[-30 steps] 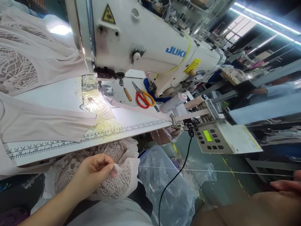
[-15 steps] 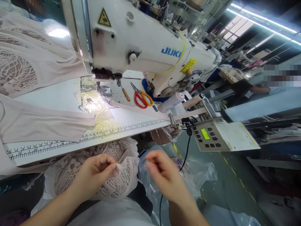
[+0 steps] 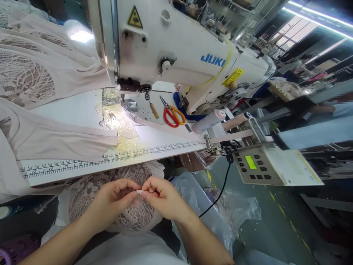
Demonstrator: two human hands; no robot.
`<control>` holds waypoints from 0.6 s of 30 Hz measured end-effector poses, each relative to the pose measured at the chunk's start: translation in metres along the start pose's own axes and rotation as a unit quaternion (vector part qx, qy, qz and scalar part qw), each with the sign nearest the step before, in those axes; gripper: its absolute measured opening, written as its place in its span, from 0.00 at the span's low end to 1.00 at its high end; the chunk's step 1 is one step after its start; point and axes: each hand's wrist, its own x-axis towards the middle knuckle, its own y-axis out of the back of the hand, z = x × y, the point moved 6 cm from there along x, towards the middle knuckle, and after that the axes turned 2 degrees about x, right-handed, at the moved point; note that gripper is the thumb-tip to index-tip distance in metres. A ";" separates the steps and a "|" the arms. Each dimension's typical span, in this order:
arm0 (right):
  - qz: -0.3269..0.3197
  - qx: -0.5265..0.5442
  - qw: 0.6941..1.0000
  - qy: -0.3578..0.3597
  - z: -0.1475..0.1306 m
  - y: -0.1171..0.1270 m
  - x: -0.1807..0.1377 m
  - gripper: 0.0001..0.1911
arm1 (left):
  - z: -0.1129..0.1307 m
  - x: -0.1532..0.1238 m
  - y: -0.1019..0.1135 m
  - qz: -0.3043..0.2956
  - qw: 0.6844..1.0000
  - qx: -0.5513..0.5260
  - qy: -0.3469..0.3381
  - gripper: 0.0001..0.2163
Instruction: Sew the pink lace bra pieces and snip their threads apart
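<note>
My left hand (image 3: 114, 202) and my right hand (image 3: 161, 197) meet fingertip to fingertip over my lap, below the table's front edge. Both pinch the edge of a pale pink lace garment (image 3: 135, 217) that lies bunched in my lap. A small white bit of fabric shows between the two thumbs. Whether a thread or needle is also held is too small to tell. The white Juki sewing machine (image 3: 176, 55) stands beyond on the table.
Pink fabric pieces (image 3: 55, 138) lie on the white table with a printed ruler (image 3: 110, 160) along its front edge. Red-and-orange scissors (image 3: 171, 114) lie by the machine. A control panel (image 3: 256, 167) hangs at right, and a clear plastic bag (image 3: 209, 217) lies below.
My right hand came in from the far right, where it had drawn a thread out taut, and now pinches the lace beside my left hand. The left hand stayed put.
</note>
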 end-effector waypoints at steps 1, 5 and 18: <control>0.000 0.002 1.000 -0.002 0.001 0.000 0.000 0.06 | -0.002 0.000 0.001 -0.002 1.000 -0.008 0.005 0.12; -0.010 0.010 1.000 -0.010 0.003 0.000 0.000 0.06 | -0.002 -0.001 0.006 0.014 0.999 0.012 -0.029 0.11; -0.033 0.004 0.999 0.003 0.003 0.002 -0.001 0.07 | 0.008 0.001 0.005 0.026 0.992 0.071 -0.102 0.05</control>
